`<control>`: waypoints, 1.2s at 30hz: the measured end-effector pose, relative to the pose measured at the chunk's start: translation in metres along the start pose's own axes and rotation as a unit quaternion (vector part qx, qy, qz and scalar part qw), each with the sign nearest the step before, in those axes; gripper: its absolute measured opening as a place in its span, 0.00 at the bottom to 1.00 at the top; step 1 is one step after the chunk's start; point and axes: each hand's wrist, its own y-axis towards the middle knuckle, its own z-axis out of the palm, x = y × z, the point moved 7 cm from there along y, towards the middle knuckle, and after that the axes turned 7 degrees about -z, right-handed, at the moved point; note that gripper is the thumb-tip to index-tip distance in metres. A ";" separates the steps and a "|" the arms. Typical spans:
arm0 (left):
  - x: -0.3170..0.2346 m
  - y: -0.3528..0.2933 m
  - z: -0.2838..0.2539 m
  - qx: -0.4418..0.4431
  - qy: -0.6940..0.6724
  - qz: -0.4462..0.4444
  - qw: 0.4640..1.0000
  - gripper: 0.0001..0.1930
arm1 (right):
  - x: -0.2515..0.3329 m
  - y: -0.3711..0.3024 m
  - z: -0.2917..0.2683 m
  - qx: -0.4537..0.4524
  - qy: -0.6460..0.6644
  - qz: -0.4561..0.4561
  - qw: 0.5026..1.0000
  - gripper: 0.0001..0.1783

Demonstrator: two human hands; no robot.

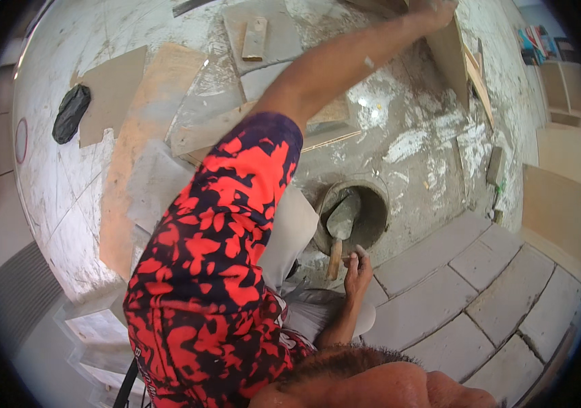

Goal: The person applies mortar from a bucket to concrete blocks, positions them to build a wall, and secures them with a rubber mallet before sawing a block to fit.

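Note:
My left arm reaches across to the far right, and my left hand (pixel 433 15) is closed on the upper edge of a flat grey-brown tile (pixel 448 61) that stands tilted on edge. Some of those fingers are cut off by the picture's rim. Close to my body, my right hand (pixel 357 277) is beside a mortar bucket (pixel 380 216), fingers raised and partly apart, with nothing plainly held. A trowel (pixel 343 219) leans in the bucket, its wooden handle (pixel 334 260) sticking out over the rim just left of that hand.
Grey paving tiles (pixel 433 299) are laid at the lower right. Wooden boards (pixel 147 129) and tile pieces lie on the dusty floor to the left, near a black plastic bundle (pixel 71 114). A wooden strip (pixel 479 88) lies by the held tile. Steps (pixel 93 340) show at the lower left.

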 end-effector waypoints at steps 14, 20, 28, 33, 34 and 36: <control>0.174 -0.113 -0.375 0.196 0.492 0.010 0.848 0.32 | -0.018 -0.003 0.001 -0.003 -0.008 -0.020 1.000 0.17; 0.232 -0.405 -0.614 -0.060 0.497 -0.321 0.804 0.41 | -0.005 0.019 0.000 -0.024 0.027 -0.027 0.999 0.19; 0.403 -0.745 -0.575 -0.248 0.011 -0.685 0.685 0.41 | -0.011 0.044 0.012 0.003 0.007 -0.044 0.999 0.17; 0.447 -0.700 -0.486 -0.388 -0.122 -0.506 0.761 0.35 | -0.015 0.046 0.009 0.008 0.013 -0.032 0.999 0.18; 0.452 -0.686 -0.480 -0.384 -0.154 -0.505 0.757 0.36 | -0.021 0.049 0.006 0.005 0.017 -0.032 0.999 0.18; 0.446 -0.670 -0.479 -0.361 -0.210 -0.498 0.760 0.40 | -0.025 0.052 0.002 -0.001 0.023 -0.041 0.999 0.18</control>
